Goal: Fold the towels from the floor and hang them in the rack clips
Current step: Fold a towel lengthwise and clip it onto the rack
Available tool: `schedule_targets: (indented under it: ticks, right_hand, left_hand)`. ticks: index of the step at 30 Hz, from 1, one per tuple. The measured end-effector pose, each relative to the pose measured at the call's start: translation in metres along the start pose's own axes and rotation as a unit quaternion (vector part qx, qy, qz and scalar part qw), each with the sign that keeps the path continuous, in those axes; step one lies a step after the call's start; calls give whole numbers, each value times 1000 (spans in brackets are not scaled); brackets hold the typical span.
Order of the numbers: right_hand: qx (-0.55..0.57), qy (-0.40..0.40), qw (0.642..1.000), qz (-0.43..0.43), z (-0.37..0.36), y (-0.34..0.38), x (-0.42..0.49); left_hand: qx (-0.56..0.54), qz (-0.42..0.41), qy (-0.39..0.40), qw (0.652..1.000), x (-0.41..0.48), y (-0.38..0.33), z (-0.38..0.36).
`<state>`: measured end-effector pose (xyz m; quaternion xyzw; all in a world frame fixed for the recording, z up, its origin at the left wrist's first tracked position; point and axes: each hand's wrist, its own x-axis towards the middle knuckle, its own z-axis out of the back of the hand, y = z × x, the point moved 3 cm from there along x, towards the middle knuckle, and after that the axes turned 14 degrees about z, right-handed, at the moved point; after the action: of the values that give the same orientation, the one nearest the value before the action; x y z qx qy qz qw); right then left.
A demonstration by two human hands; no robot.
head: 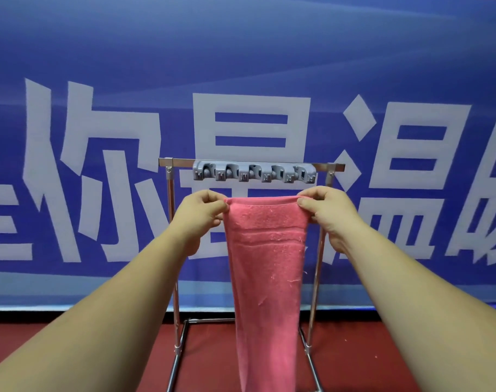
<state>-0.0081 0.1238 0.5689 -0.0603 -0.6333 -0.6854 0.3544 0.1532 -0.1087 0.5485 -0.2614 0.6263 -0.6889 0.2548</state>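
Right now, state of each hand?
Left hand: closed, pinching the top left corner of the pink towel.
Right hand: closed, pinching the towel's top right corner; the towel hangs below the rack clips.

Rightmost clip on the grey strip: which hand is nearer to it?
Right. The right hand pinches the pink towel's corner just below that clip; the left hand pinches the other corner, below the strip's far end.

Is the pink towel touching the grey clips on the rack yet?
Apart. The head view shows the towel, pinched by the left hand and right hand, below the clips, with banner visible between them.
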Motion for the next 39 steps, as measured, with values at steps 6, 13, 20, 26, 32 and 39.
schedule_targets:
  ticks: [6, 13, 20, 26, 32, 39]
  right_hand:
    - [-103, 23, 994, 2, -1, -9, -7]
    - [-146, 33, 987, -59, -7, -38, -26]
    - [-110, 101, 987, -56, -12, -45, -32]
    - [-252, 292, 920, -67, -20, -45, -39]
    - [-165, 277, 937, -132, -20, -50, -43]
    - [-78, 294, 948, -97, -25, -54, -47]
  left_hand:
    - [-16, 24, -4, 1000, -3, 10, -10]
    - [17, 37, 38, 998, -11, 44, -26]
    - [219, 0, 39, 975, -11, 52, -42]
    - [335, -13, 35, 942, -15, 47, -51]
    - [315, -4, 70, 947, -12, 59, -59]
    - [173, 25, 97, 980, -11, 71, -67]
